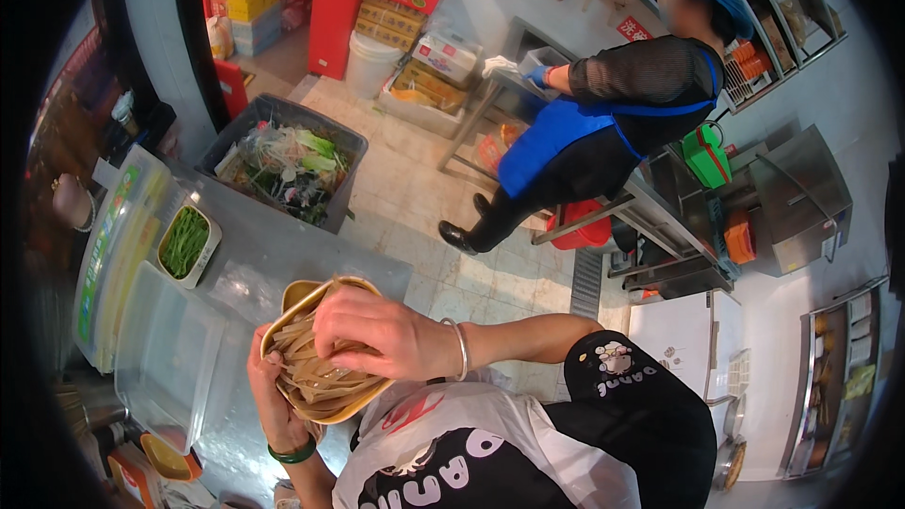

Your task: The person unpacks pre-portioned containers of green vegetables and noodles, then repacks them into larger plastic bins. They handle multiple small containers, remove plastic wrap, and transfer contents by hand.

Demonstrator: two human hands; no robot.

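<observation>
My left hand (pixel 267 375) grips the side of a yellow-rimmed tray (pixel 348 413), its thumb over the rim. Wide, flat brownish noodles (pixel 311 385) fill the tray, which is tilted in front of my apron. With fingers curled down into the noodles, my right hand (pixel 385 332) reaches across from the right; its fingertips are partly hidden. A second yellow dish (pixel 298 291) shows just behind the tray. On the steel counter (pixel 283 254), a pale dish (pixel 206 258) holds cut green vegetables (pixel 184 242). Nearer my left arm lies a clear plastic container (pixel 166 346).
A grey bin (pixel 357 148) full of vegetable scraps and plastic stands beyond the counter. Across the tiled floor (pixel 396 212), a person in a blue apron (pixel 548 145) works at a steel sink stand. Boxes (pixel 385 21) and a white bucket (pixel 375 60) line the back wall.
</observation>
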